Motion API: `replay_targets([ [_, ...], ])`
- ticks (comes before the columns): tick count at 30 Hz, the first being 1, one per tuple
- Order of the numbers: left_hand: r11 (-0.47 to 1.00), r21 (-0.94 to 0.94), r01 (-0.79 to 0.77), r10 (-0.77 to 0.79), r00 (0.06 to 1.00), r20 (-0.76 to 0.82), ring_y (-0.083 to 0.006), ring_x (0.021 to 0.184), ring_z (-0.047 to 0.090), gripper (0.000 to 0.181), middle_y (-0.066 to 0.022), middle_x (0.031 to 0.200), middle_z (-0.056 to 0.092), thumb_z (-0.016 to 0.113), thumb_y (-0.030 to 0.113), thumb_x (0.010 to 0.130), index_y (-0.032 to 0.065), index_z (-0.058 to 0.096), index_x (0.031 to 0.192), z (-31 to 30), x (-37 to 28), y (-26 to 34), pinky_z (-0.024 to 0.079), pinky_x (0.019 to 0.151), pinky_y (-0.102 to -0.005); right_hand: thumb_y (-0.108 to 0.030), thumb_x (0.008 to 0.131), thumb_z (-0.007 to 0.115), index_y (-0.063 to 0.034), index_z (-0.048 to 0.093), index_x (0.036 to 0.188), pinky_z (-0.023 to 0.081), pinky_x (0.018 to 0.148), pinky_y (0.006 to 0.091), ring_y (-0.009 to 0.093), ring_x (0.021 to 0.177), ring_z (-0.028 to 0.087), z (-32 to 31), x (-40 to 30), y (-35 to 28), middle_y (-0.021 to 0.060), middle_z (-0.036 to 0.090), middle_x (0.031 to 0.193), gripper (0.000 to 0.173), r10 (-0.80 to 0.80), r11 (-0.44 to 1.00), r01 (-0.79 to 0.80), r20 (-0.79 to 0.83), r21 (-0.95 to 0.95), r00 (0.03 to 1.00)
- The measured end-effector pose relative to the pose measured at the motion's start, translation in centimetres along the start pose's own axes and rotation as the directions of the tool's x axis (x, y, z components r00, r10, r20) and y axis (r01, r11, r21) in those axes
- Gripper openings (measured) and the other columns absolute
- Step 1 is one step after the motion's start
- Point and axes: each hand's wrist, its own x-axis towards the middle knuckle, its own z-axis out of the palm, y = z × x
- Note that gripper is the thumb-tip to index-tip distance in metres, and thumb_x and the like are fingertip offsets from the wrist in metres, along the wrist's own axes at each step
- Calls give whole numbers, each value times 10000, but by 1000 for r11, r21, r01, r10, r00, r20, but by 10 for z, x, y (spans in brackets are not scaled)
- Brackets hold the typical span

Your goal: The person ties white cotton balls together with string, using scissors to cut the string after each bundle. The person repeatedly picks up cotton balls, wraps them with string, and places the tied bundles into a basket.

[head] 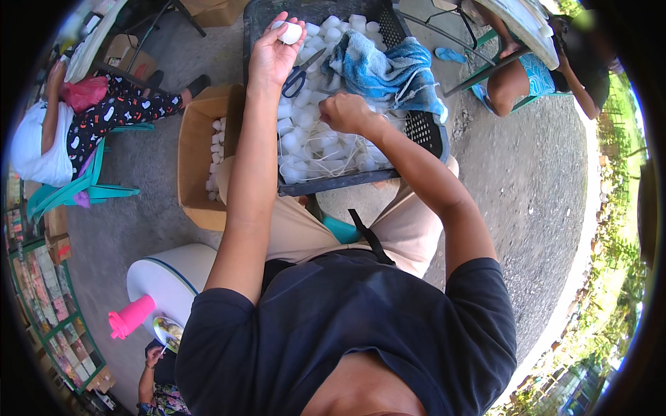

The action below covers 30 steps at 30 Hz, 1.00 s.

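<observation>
My left hand (278,54), palm up, holds a short white cylindrical piece (291,33) between thumb and fingers, above the far left of a black plastic crate (333,182). The crate holds many similar white pieces (296,143) and loose white strings (333,165). My right hand (344,113) is curled over the middle of the pile, its fingertips turned down; whether it grips anything is hidden. Dark-handled scissors (295,83) lie on the pieces between my hands, blades pointing up and right. A blue and white towel (382,70) is bunched over the crate's right side.
A cardboard box (200,106) with more white pieces stands left of the crate. A pink tumbler (131,316) and a plate (169,332) are on a round white surface (156,278) at lower left. People sit at both sides; another person's hand is near the plate.
</observation>
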Motion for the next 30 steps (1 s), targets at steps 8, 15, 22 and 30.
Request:
replay_targets([
  [8, 955, 208, 213, -200, 976, -82, -284, 1027, 575, 366, -131, 1150, 567, 547, 138, 900, -10, 537, 1235, 3, -6, 0, 486, 906, -414, -193, 792, 612, -107, 695, 877, 543, 731, 421, 328, 829, 685, 21, 17, -6, 154, 700, 882, 146, 60, 986, -35, -152, 165, 986],
  [15, 543, 799, 260, -338, 938, -76, -93, 520, 575, 330, -58, 913, 674, 636, 340, 899, 46, 660, 1048, 20, -21, -11, 459, 463, -223, -60, 802, 547, -9, 641, 914, 521, 640, 413, 362, 672, 662, -59, -12, 20, 193, 661, 702, 154, 359, 676, 152, -504, 720, 786],
  [22, 501, 854, 143, -448, 887, 114, -75, 562, 548, 406, -69, 1000, 674, 601, 393, 928, 68, 620, 1169, 39, -29, -22, 459, 516, -226, 3, 810, 578, 2, 613, 911, 503, 635, 381, 301, 688, 658, -85, -29, 35, 145, 654, 734, 108, 329, 845, 93, -651, 526, 684],
  [30, 651, 754, 91, -424, 867, 261, -74, 523, 541, 301, -35, 823, 655, 629, 277, 927, -4, 667, 1029, 49, -35, -36, 448, 484, -220, -162, 699, 790, -80, 665, 741, 447, 734, 378, 275, 865, 543, -109, -43, 33, 83, 575, 833, 155, 346, 860, 100, -715, 501, 607],
])
